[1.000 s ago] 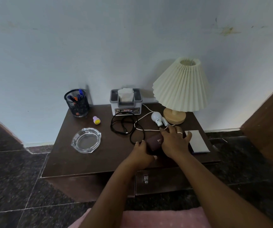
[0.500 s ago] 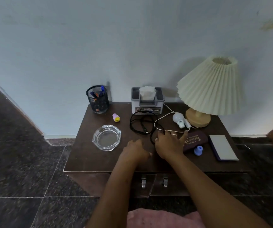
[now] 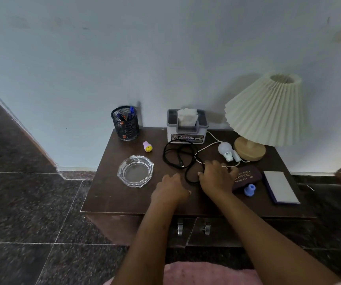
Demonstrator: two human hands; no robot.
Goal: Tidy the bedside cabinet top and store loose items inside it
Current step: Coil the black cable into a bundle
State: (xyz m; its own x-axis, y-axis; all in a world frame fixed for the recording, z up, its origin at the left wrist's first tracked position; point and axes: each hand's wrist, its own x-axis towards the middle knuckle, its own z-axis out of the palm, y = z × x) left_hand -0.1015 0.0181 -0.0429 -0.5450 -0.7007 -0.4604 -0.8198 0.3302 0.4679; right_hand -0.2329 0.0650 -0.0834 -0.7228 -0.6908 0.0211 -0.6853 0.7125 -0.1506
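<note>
Doors: two doors [image 3: 210, 233] below the front edge of the cabinet top [image 3: 108, 194], both closed – handles side by side at the middle.
Left hand [image 3: 170, 189]: rests near the front edge, fingers loosely curled, holding nothing.
Right hand [image 3: 216, 177]: fingers spread and bent, tips down on the top at the near loop of the black cable [image 3: 180, 159]; no closed pinch that I can make out.
Right front corner: glasses case [image 3: 247, 176] just beside the right hand, small blue cap [image 3: 249, 189] touching it, notebook [image 3: 280, 187] toward the right edge.
Left side: glass ashtray [image 3: 135, 170]; smiley stamp [image 3: 148, 146] behind it.
Middle: cable in loose coils; a loose bulb [image 3: 226, 151] by the lamp [image 3: 266, 112] base.
Back edge: pen holder [image 3: 125, 123], tissue box [image 3: 187, 128], lamp.
Step, as I judge it: gathering the cable – storing barely begun.
Next move: close the fingers round the loops, bundle with both hands, then free one hand to open a door.
</note>
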